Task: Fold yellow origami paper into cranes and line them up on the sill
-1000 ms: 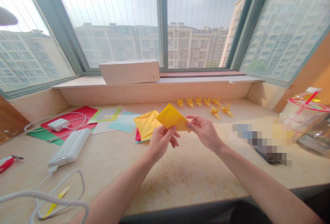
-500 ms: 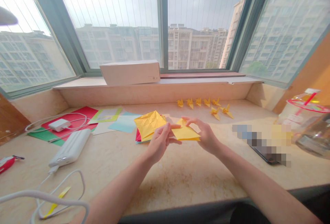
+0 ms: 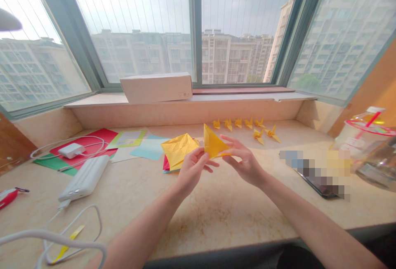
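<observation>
My left hand (image 3: 193, 171) and my right hand (image 3: 244, 163) hold a folded yellow origami paper between them, above the counter. Its crinkled part (image 3: 179, 150) sticks out past my left fingers. A smooth pointed flap (image 3: 213, 142) rises between my hands, pinched by my right fingertips. I cannot tell whether the crinkled part and flap are one sheet. Behind my hands stands a row of small yellow origami cranes (image 3: 238, 123). Just below the crinkled part lies a stack of coloured paper (image 3: 166, 163).
Loose coloured sheets (image 3: 83, 149) lie left on the marble counter (image 3: 216, 215), under a white charger (image 3: 71, 150). A white power bank (image 3: 83, 178) and cables are nearby. To the right are a pixelated phone (image 3: 318, 186) and a plastic cup (image 3: 361, 137). A white box (image 3: 156, 88) sits on the windowsill.
The smooth yellow flap has risen from lying low and flat to a point standing up between my hands. My right hand has shifted slightly to the right.
</observation>
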Demonstrator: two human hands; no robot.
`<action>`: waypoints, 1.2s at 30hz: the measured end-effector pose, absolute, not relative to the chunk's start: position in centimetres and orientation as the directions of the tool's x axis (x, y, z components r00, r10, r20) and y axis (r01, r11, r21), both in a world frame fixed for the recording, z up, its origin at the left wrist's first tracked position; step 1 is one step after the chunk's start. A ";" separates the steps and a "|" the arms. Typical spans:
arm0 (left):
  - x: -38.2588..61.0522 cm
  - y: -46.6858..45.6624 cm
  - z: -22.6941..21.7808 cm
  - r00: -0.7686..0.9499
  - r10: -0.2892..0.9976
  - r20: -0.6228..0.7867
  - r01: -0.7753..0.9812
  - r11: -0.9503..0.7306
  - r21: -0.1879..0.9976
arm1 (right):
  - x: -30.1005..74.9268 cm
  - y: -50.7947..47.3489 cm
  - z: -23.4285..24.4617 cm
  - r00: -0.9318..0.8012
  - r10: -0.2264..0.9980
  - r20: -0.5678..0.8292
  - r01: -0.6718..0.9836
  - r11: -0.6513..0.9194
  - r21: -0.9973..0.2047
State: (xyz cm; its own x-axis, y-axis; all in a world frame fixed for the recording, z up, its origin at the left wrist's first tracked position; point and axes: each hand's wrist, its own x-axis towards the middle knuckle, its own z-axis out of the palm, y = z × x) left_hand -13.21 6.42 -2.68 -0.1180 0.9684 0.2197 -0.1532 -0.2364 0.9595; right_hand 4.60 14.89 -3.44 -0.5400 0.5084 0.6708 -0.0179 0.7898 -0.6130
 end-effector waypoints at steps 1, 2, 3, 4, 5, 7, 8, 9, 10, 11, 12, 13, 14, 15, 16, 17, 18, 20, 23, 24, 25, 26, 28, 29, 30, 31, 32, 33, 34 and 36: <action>-13.2 6.4 -2.7 -0.105 0.968 0.227 -0.146 -0.241 0.959 | 4.5 14.8 -3.4 -0.508 0.551 0.662 -0.030 0.757 -0.653; -13.2 6.4 -2.7 -0.096 0.968 0.234 -0.141 -0.245 0.959 | 4.3 14.8 -3.5 -0.472 0.594 0.652 -0.050 0.720 -0.692; -13.1 6.4 -2.8 -0.094 0.966 0.240 -0.136 -0.251 0.958 | 4.2 14.7 -3.5 -0.438 0.636 0.635 -0.072 0.679 -0.730; -13.0 6.3 -2.8 -0.089 0.965 0.245 -0.128 -0.255 0.958 | 4.1 14.7 -3.6 -0.413 0.676 0.610 -0.094 0.634 -0.767; -13.0 6.3 -2.9 -0.078 0.965 0.249 -0.115 -0.257 0.959 | 4.0 14.7 -3.7 -0.395 0.712 0.581 -0.111 0.591 -0.799; -12.9 6.3 -3.0 -0.052 0.964 0.260 -0.082 -0.263 0.961 | 3.8 14.8 -3.8 -0.384 0.762 0.521 -0.115 0.521 -0.846; -12.9 6.3 -3.1 -0.045 0.963 0.264 -0.066 -0.267 0.961 | 3.7 14.8 -3.8 -0.377 0.782 0.496 -0.114 0.492 -0.863; -12.9 6.4 -3.2 -0.045 0.963 0.265 -0.050 -0.267 0.962 | 3.6 14.8 -3.9 -0.366 0.800 0.476 -0.122 0.466 -0.876; -12.9 6.5 -3.2 -0.054 0.964 0.262 -0.036 -0.264 0.964 | 3.5 14.8 -3.9 -0.354 0.813 0.461 -0.142 0.441 -0.886; -12.9 6.5 -3.3 -0.071 0.963 0.259 -0.025 -0.261 0.965 | 3.5 14.7 -3.9 -0.348 0.824 0.448 -0.169 0.414 -0.894; -12.9 6.6 -3.3 -0.091 0.962 0.256 -0.018 -0.259 0.966 | 3.5 14.7 -3.9 -0.351 0.830 0.434 -0.196 0.388 -0.901; -13.0 6.7 -3.4 -0.108 0.962 0.252 -0.013 -0.255 0.967 | 3.5 14.7 -3.9 -0.360 0.833 0.419 -0.215 0.363 -0.906; -13.0 6.7 -3.4 -0.121 0.961 0.250 -0.012 -0.253 0.967 | 3.5 14.7 -3.8 -0.375 0.834 0.405 -0.222 0.343 -0.913; -13.0 6.8 -3.4 -0.132 0.959 0.250 -0.014 -0.254 0.967 | 3.5 14.6 -3.8 -0.390 0.834 0.390 -0.217 0.328 -0.919; -13.0 6.8 -3.4 -0.143 0.957 0.251 -0.020 -0.256 0.966 | 3.5 14.5 -3.8 -0.402 0.834 0.378 -0.206 0.320 -0.925; -13.1 6.9 -3.4 -0.153 0.956 0.251 -0.027 -0.257 0.966 | 3.5 14.4 -3.7 -0.418 0.829 0.372 -0.194 0.318 -0.928; -13.1 6.9 -3.4 -0.162 0.954 0.251 -0.035 -0.260 0.965 | 3.5 14.3 -3.6 -0.443 0.816 0.370 -0.184 0.322 -0.929; -13.1 6.9 -3.5 -0.175 0.951 0.254 -0.055 -0.267 0.962 | 3.5 13.9 -3.5 -0.522 0.768 0.371 -0.179 0.327 -0.928; -13.2 6.9 -3.5 -0.153 0.957 0.247 -0.085 -0.262 0.961 | 3.3 13.5 -3.3 -0.619 0.698 0.360 -0.227 0.280 -0.933; -13.2 6.9 -3.5 -0.139 0.961 0.241 -0.092 -0.254 0.963 | 3.2 13.5 -3.2 -0.632 0.692 0.350 -0.248 0.248 -0.937; -13.2 6.9 -3.6 -0.126 0.964 0.233 -0.095 -0.246 0.965 | 3.1 13.4 -3.2 -0.638 0.691 0.338 -0.264 0.217 -0.940; -13.2 6.9 -3.6 -0.115 0.967 0.227 -0.093 -0.238 0.967 | 3.1 13.5 -3.3 -0.645 0.692 0.324 -0.268 0.192 -0.944; -13.3 7.0 -3.9 -0.104 0.969 0.224 -0.062 -0.231 0.971 | 3.2 13.6 -3.4 -0.655 0.690 0.308 -0.253 0.183 -0.950; -13.3 7.0 -4.1 -0.111 0.967 0.230 -0.032 -0.235 0.971 | 3.2 13.7 -3.5 -0.659 0.686 0.307 -0.241 0.195 -0.951; -13.3 7.1 -4.3 -0.129 0.962 0.242 0.005 -0.244 0.970 | 3.2 13.8 -3.6 -0.667 0.678 0.309 -0.228 0.209 -0.951; -13.4 7.2 -4.6 -0.160 0.952 0.261 0.047 -0.256 0.965 | 3.2 13.8 -3.7 -0.675 0.669 0.312 -0.219 0.222 -0.950; -13.4 7.2 -4.8 -0.198 0.939 0.282 0.092 -0.269 0.959 | 3.2 13.9 -3.8 -0.684 0.659 0.314 -0.213 0.231 -0.949; -13.5 7.3 -4.9 -0.239 0.922 0.306 0.138 -0.280 0.950 | 3.1 13.9 -3.9 -0.690 0.652 0.313 -0.208 0.236 -0.949; -13.6 7.3 -5.0 -0.275 0.904 0.328 0.183 -0.286 0.941 | 3.1 13.9 -4.0 -0.695 0.650 0.308 -0.199 0.237 -0.951; -13.8 7.4 -5.1 -0.320 0.877 0.359 0.260 -0.283 0.923 | 3.0 13.9 -4.2 -0.694 0.659 0.291 -0.177 0.236 -0.955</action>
